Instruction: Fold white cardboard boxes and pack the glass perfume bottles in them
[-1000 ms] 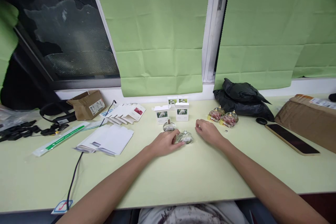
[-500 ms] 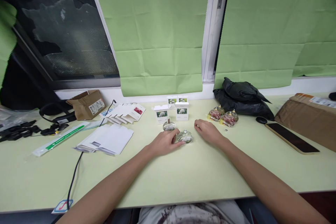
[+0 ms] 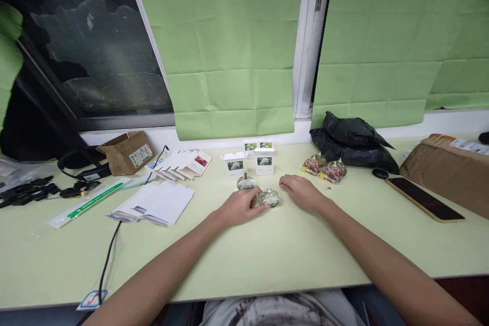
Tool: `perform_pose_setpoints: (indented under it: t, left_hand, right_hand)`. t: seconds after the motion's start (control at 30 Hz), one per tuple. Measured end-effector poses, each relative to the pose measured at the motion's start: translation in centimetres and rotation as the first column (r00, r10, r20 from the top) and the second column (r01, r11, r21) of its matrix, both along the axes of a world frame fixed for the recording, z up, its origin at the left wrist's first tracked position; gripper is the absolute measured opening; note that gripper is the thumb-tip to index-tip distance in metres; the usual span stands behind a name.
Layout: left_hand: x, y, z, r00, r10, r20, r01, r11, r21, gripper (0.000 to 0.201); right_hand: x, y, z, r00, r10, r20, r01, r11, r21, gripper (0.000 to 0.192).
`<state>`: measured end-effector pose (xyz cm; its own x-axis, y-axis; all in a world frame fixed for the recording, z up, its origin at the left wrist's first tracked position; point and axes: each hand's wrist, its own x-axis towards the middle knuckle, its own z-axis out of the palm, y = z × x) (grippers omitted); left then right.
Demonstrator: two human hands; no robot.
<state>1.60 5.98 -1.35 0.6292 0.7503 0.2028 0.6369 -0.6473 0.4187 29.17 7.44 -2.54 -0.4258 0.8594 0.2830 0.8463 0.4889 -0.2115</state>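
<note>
A clear glass bottle (image 3: 269, 197) lies on its side on the pale green table (image 3: 267, 254). My left hand (image 3: 240, 207) rests beside it, fingertips closed on its left end. A second clear bottle (image 3: 246, 182) stands upright just behind my left hand's fingers. My right hand (image 3: 301, 191) lies on the table to the right of the lying bottle, fingers loosely curled, holding nothing, a small gap from the glass. Behind the bottles stand small white boxes with flower pictures (image 3: 265, 162), one with its flap up (image 3: 236, 166).
Two pink-filled bottles (image 3: 324, 169) and a black bag (image 3: 351, 142) sit back right. A phone (image 3: 424, 199) and a cardboard parcel (image 3: 446, 168) lie at the right. Flat cartons (image 3: 183, 163), white sheets (image 3: 156, 204), a brown box (image 3: 128, 152) and a black cable (image 3: 109, 249) fill the left.
My right hand has slid a little to the left, closer to the lying bottle. My left hand has stayed on the bottle.
</note>
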Motion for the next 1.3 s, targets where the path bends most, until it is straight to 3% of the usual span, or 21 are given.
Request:
perform_pose_setpoints:
  t: [1.07, 1.3]
  left_hand:
    - [0.01, -0.03, 0.00, 1.000, -0.008, 0.004, 0.008, 1.000, 0.012, 0.034]
    - [-0.10, 0.10, -0.19, 1.000, -0.018, 0.007, 0.018, 1.000, 0.016, 0.034]
  right_hand:
    - [-0.24, -0.47, 0.05, 0.994, 0.008, -0.109, -0.002, 0.998, 0.055, 0.015]
    - [-0.20, -0.46, 0.10, 0.987, 0.051, -0.152, -0.049, 0.999, 0.019, 0.027]
